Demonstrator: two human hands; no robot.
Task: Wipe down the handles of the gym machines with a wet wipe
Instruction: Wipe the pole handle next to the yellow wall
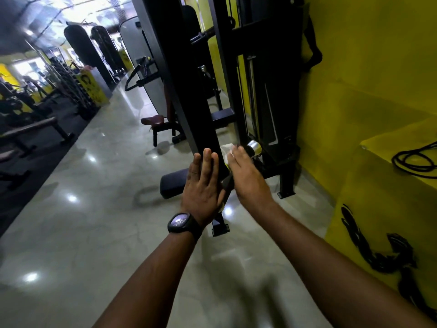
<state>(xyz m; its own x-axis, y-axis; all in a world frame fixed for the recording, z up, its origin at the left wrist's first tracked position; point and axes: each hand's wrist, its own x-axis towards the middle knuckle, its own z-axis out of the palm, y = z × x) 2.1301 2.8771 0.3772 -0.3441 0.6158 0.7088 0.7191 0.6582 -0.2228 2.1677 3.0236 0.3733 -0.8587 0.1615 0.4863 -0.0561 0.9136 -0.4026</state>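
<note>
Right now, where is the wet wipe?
In the head view, the white wet wipe is just right of centre, under the fingertips of the right hand, beside the machine's shiny silver cap and right of the black post.

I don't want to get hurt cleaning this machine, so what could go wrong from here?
Your left hand rests flat on the slanted black frame bar; if you lean and it slips, you could lurch forward. The wet wipe sits at the fingertips of your right hand and may drop onto the glossy floor.

Floor (pixel 94 221) is seen glossy, polished; machine frame (pixel 205 129) matt black metal; end cap (pixel 254 146) shiny metal; wipe (pixel 225 147) white, cloth-like.
</note>
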